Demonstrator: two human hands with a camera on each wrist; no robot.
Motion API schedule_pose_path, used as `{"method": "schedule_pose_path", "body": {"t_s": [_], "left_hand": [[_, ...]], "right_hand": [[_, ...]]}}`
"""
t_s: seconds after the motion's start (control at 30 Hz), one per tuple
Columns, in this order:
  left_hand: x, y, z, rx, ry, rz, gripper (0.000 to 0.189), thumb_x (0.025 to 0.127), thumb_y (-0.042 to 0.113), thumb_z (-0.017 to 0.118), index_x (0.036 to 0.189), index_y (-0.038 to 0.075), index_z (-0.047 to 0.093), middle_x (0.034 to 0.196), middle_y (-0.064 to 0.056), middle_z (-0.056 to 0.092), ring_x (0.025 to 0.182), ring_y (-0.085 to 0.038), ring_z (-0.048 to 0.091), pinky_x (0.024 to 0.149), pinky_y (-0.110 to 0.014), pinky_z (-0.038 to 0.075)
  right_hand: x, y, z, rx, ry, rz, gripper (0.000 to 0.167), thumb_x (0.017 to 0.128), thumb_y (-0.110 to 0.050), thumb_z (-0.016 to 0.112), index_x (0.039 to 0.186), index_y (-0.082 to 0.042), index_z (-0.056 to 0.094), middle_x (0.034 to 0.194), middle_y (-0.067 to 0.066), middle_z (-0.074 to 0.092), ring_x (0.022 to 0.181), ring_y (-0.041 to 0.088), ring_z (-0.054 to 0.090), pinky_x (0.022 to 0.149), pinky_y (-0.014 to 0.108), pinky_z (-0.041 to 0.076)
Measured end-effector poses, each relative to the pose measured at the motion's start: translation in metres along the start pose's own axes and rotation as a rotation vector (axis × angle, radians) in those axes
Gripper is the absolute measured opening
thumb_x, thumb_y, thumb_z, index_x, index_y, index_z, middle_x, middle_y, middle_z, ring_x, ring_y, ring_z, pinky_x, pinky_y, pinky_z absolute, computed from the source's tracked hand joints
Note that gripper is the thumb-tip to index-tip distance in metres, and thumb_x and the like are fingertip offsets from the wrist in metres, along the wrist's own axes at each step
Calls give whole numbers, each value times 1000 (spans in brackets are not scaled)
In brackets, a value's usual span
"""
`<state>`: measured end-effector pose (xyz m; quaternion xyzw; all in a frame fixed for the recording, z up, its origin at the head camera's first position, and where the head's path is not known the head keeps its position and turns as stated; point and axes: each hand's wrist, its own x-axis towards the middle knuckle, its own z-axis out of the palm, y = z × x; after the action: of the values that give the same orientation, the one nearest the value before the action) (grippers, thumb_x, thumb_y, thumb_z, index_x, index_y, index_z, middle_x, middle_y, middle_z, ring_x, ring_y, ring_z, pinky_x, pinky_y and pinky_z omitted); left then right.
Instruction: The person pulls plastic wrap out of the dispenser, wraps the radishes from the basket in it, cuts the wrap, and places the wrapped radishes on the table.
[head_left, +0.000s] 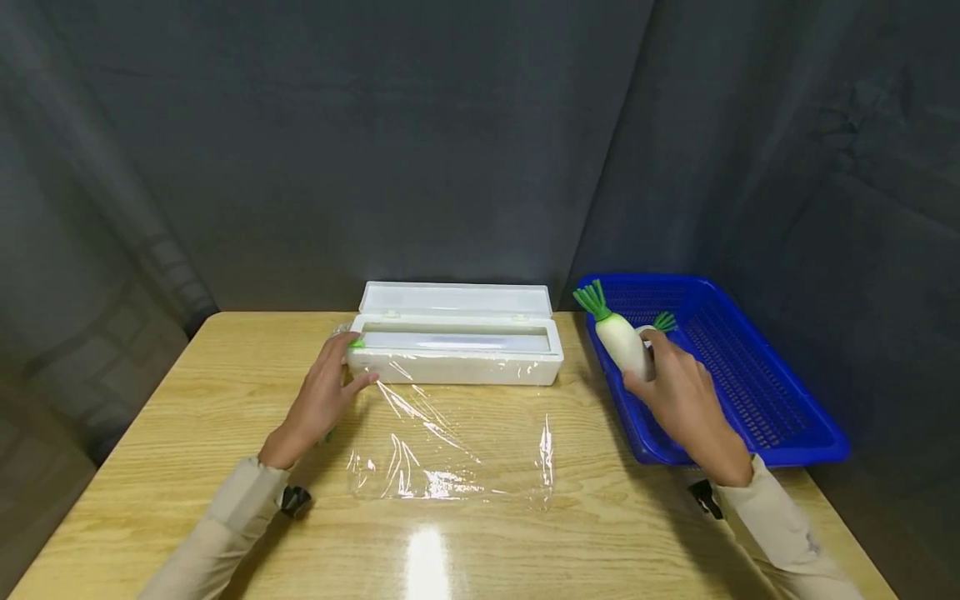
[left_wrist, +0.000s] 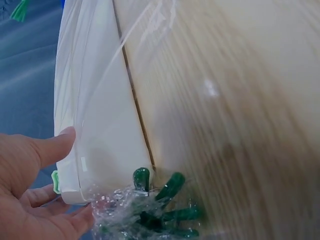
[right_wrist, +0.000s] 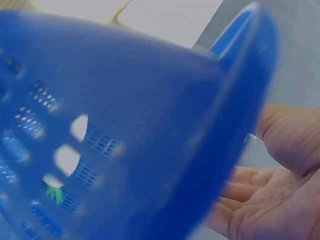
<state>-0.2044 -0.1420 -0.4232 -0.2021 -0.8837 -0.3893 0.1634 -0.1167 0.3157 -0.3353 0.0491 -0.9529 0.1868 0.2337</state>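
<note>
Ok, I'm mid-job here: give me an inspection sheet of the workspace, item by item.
Surface: wooden table, with a bright reflection near its front edge.
Job's things: white box, lid open; clear film drawn from it over the table; radish in hand; second radish in the blue basket; film-wrapped bundle with green stalks by the box's left end.
Clutter: nothing seen.
Left hand: holds the left end of the box.
Right hand: grips the radish over the basket's left side.
Cables: nothing seen.
Surroundings: dark curtain behind the table.
</note>
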Motion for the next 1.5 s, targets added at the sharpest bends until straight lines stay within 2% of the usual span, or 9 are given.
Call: {"method": "schedule_pose_path", "body": {"t_s": [0.1,0.33,0.53,0.77,1.13,1.5], "left_hand": [[0,0,1,-9,11,-12,64,93,6,79,145,-10,44,152,-31,42,117,-41,56,95,-59,49],[1,0,2,-56,26,-29,61,94,2,76,145,-12,44,152,-32,42,124,-49,58,96,-59,55],[2,0,1,-77,18,-47,59,96,1,74,145,-11,45,154,-32,40,127,-50,58,98,-56,55],[1,-2,2,-65,28,-34,60,95,1,75,145,-12,45,153,-33,41,127,-49,57,98,-58,54],[1,-2,4,-92,10,-33,61,95,0,74,146,-11,43,156,-32,37,134,-50,52,102,-54,53],[-2,0,2,-47,30,-14,63,92,-1,78,145,-11,45,154,-31,41,124,-45,59,96,-56,55]], "right_hand": [[-2,-10,1,-13,26,-42,49,86,-5,79,129,8,59,104,30,70,79,47,68,62,64,51],[-8,-36,6,-75,103,-174,47,84,-4,84,125,2,63,102,25,71,81,44,68,60,61,53],[-16,-60,16,-125,106,-285,47,81,-5,87,122,1,65,104,22,71,85,41,69,54,56,54],[-20,-75,36,-110,52,-388,52,77,-3,90,122,0,65,105,19,72,86,37,71,50,48,54],[-22,-76,56,-110,23,-433,54,74,0,90,123,-3,66,102,16,73,83,34,70,49,42,53],[-25,-90,84,-81,-48,-464,46,74,-3,89,113,-5,66,93,9,72,77,27,68,48,34,52]]}}
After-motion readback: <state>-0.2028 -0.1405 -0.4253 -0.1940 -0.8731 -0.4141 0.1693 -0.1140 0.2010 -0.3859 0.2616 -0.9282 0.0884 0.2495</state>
